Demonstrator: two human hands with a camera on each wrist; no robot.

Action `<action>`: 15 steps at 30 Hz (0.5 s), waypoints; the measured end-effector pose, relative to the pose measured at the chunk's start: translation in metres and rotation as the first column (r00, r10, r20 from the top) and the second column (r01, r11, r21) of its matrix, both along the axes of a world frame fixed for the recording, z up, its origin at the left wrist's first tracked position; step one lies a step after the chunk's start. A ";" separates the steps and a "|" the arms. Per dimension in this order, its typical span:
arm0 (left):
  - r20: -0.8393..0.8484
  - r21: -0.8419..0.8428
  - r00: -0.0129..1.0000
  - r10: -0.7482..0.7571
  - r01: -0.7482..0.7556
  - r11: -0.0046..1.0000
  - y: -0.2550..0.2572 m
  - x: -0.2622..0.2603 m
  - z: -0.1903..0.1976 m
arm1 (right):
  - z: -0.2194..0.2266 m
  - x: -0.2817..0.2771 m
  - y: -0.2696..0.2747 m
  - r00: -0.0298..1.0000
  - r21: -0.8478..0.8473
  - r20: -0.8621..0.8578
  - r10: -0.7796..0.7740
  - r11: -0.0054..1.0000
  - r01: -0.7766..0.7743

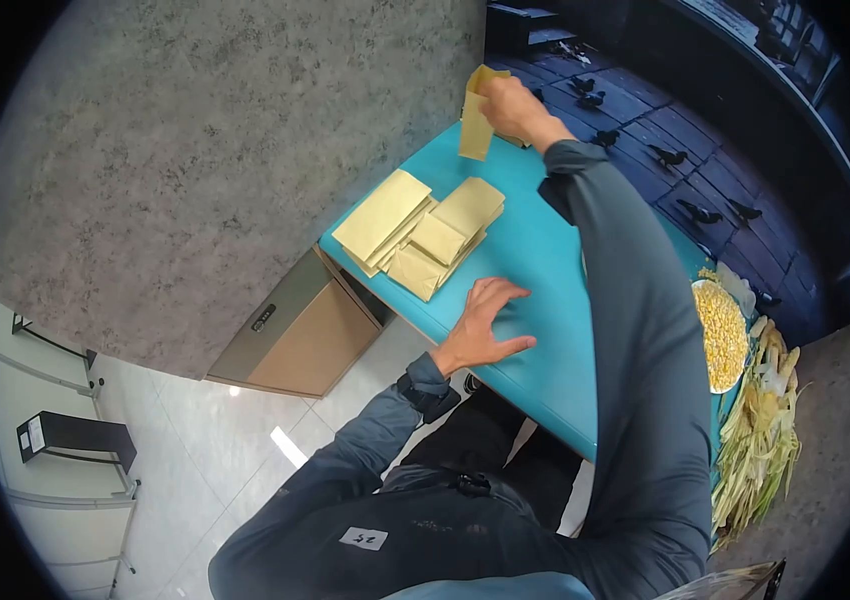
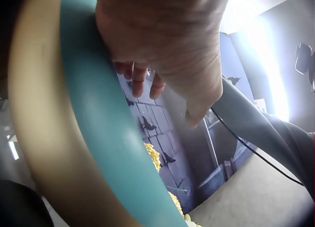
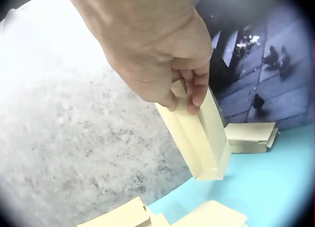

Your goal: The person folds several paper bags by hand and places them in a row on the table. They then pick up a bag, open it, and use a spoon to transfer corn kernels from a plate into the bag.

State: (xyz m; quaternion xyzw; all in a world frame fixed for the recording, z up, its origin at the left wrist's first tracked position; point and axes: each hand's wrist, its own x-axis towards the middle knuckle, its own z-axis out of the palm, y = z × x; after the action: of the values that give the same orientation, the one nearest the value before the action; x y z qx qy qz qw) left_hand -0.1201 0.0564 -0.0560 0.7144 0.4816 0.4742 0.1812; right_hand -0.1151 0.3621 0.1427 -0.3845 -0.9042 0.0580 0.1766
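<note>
At the table's far corner my right hand (image 1: 515,108) pinches a tan paper bag (image 1: 477,125) near its top. In the right wrist view the thumb and fingertips are at the mouth of the bag (image 3: 209,148), which hangs opened out with its bottom downward, close over the table. My left hand (image 1: 482,328) is held near the front edge with fingers spread and nothing in them; the left wrist view shows the hand (image 2: 162,45) beside the table edge. Folded paper bags (image 1: 385,220) lie in stacks between the two hands.
Another small stack of paper bags (image 3: 248,136) lies at the table's back. To the right are a bowl of yellow corn kernels (image 1: 722,335) and a heap of corn husks (image 1: 760,430). A grey wall (image 1: 245,150) borders the teal table (image 1: 545,270) on the left.
</note>
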 end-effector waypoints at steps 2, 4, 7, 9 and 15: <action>0.043 -0.014 0.999 -0.016 0.017 1.000 0.002 -0.004 -0.002 | -0.013 -0.019 0.012 0.999 -0.021 0.010 -0.030 0.999 0.030; 0.086 -0.034 0.996 -0.024 0.028 0.999 0.002 -0.007 -0.003 | -0.028 -0.037 0.023 0.997 -0.039 0.024 -0.078 0.996 0.079; 0.113 -0.047 0.994 -0.010 0.016 0.999 0.002 -0.007 -0.001 | -0.046 -0.050 0.039 0.996 -0.033 0.000 -0.086 0.996 0.086; 0.103 -0.032 0.994 -0.022 0.026 0.999 0.003 -0.007 0.000 | -0.051 -0.055 0.046 0.997 -0.028 -0.006 -0.080 0.996 0.080; 0.135 -0.037 0.990 -0.034 0.039 0.999 0.004 -0.008 0.002 | -0.051 -0.070 0.058 0.996 -0.028 -0.033 -0.085 0.996 0.084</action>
State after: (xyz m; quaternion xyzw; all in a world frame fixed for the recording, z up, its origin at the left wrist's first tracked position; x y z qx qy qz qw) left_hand -0.1284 0.0604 -0.0541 0.6858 0.4645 0.5083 0.2358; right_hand -0.1853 0.4202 0.0914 -0.4237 -0.8832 0.0690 0.1890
